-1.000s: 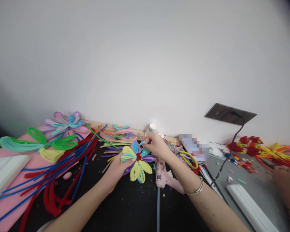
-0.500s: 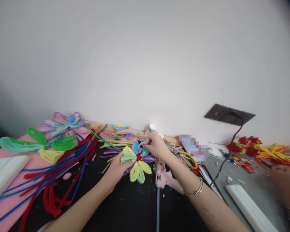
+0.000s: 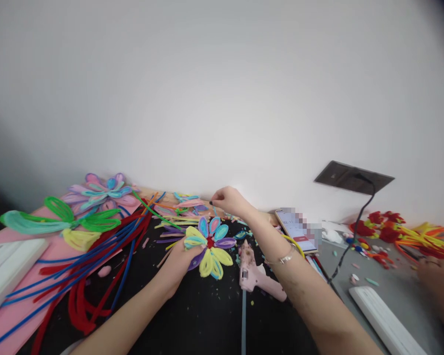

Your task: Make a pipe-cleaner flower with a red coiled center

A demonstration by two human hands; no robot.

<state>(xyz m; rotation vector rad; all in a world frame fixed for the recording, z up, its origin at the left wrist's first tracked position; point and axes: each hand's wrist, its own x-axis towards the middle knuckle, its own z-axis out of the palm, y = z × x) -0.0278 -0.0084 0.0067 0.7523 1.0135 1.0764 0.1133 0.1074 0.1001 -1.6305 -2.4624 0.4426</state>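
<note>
My left hand (image 3: 180, 255) is closed on a pipe-cleaner flower (image 3: 211, 257), gripping it at its left petals. The flower has yellow, blue, pink and purple looped petals round a red centre, and it faces up toward me. Beyond it, my right hand (image 3: 229, 202) is raised near the wall with its fingers pinched together. A dark speck shows at those fingertips, too small to name. Loose pipe-cleaner petals (image 3: 188, 201) lie just left of the right hand. Below my right forearm rests a pink glue gun (image 3: 248, 273) with a glue stick protruding from its rear.
On the left are red and blue pipe cleaners (image 3: 92, 268), a green pipe-cleaner piece (image 3: 61, 217), a pastel flower (image 3: 103, 192) and a white box (image 3: 11, 266). On the right are a phone (image 3: 298, 230), a black cord (image 3: 355, 231), a white bar (image 3: 385, 318) and another person's hand (image 3: 438, 281).
My right hand has left the flower's upper petals and moved back toward the wall. A pink-and-blue petal at the top now shows fully. The left hand keeps its hold.
</note>
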